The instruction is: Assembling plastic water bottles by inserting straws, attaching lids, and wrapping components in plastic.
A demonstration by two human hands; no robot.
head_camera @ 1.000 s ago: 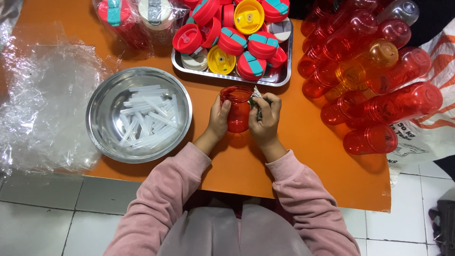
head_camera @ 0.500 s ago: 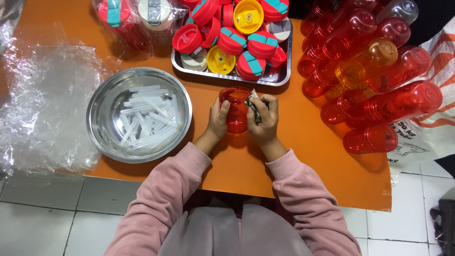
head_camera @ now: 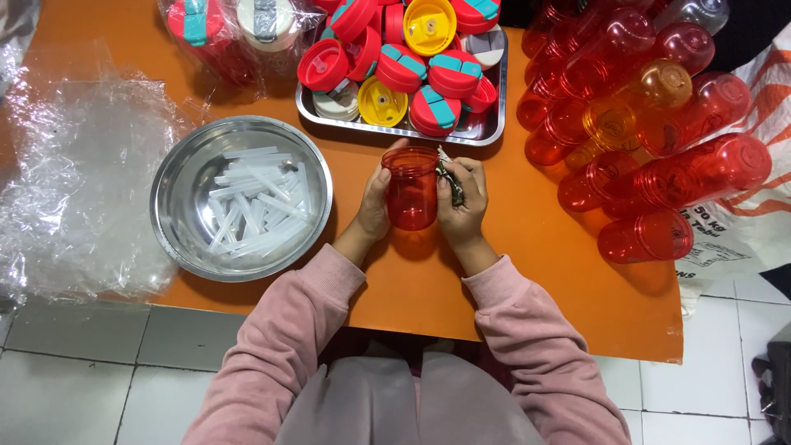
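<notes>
Left hand (head_camera: 375, 202) and right hand (head_camera: 463, 206) both keep a clenched grip on the red cup (head_camera: 411, 188), held above the orange table (head_camera: 527, 272) as before; the right also pinches a small dark piece (head_camera: 451, 183); only finger positions shifted slightly.

The cup (head_camera: 411, 188) is see-through red, and the desk (head_camera: 511, 280) is orange. The lids (head_camera: 412, 62) are red with teal, some yellow. The bowl (head_camera: 177, 194) is shiny silver.
</notes>
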